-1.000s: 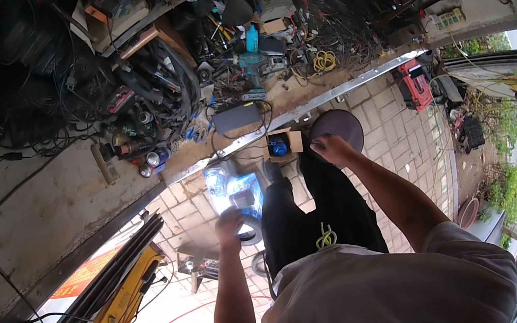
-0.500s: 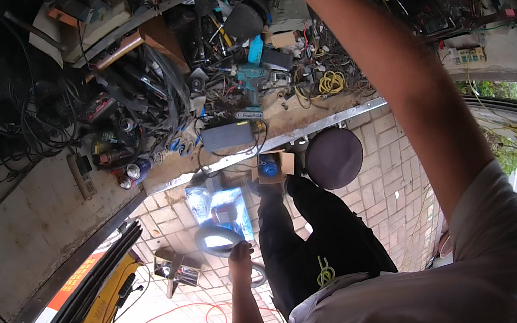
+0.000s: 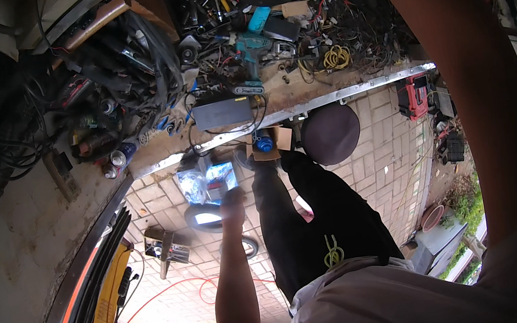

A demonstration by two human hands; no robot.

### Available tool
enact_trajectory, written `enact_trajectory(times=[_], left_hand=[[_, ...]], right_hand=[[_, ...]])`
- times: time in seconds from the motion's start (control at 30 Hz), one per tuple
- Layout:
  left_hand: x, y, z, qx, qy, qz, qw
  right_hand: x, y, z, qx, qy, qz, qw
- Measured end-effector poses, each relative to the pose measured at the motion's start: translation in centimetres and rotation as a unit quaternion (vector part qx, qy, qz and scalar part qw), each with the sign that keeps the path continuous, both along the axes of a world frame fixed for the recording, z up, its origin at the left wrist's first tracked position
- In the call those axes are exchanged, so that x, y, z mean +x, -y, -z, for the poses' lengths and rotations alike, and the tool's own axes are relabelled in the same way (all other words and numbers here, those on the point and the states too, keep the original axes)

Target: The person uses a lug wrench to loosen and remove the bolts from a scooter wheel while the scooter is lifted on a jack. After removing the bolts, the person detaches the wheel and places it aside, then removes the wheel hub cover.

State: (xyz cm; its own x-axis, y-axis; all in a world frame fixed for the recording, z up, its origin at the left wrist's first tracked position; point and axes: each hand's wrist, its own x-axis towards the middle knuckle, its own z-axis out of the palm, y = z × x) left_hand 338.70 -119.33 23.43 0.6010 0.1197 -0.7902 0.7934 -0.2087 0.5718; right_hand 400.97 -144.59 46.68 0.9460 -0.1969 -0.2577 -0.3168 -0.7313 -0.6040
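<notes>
My left hand (image 3: 233, 208), smeared by motion, hangs over the brick floor in front of the bench. Beside it lie a dark tyre-like ring (image 3: 192, 222) and blue-and-white packages (image 3: 219, 178); whether the hand touches either is unclear. My right forearm (image 3: 465, 24) stretches up past the bench, its hand beyond the top edge. On the bench are a teal cordless drill (image 3: 249, 57), a dark grey box (image 3: 223, 113) with a black cord around it and a coil of yellow cable (image 3: 337, 57).
A round dark stool seat (image 3: 330, 133) stands by the bench edge. An open cardboard box (image 3: 282, 138) holding something blue sits at my feet. Spray cans (image 3: 124, 154) lie left; a red case (image 3: 413, 98) is at right. An orange hose (image 3: 158, 295) crosses the floor.
My view has shifted, bringing the red case into sight. The right hand has left the top of the picture. My left hand has moved up toward the blue-and-white packages.
</notes>
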Motion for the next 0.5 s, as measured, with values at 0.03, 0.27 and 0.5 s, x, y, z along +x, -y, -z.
enact_trajectory(times=[0.03, 0.27, 0.5], left_hand=[[1.5, 0.1, 0.8, -0.038, -0.021, -0.052, 0.998], [13.8, 1.5, 4.6, 0.014, 0.216, 0.169, 0.962], [24.9, 2.7, 5.0, -0.055, 0.103, 0.041, 0.992]], right_hand=[[-0.4, -0.2, -0.4, 0.003, 0.003, 0.0, 1.0], [-2.4, -1.2, -2.8, 0.015, 0.023, 0.0, 1.0], [-2.6, -1.5, -3.0, 0.019, 0.025, 0.006, 0.999]])
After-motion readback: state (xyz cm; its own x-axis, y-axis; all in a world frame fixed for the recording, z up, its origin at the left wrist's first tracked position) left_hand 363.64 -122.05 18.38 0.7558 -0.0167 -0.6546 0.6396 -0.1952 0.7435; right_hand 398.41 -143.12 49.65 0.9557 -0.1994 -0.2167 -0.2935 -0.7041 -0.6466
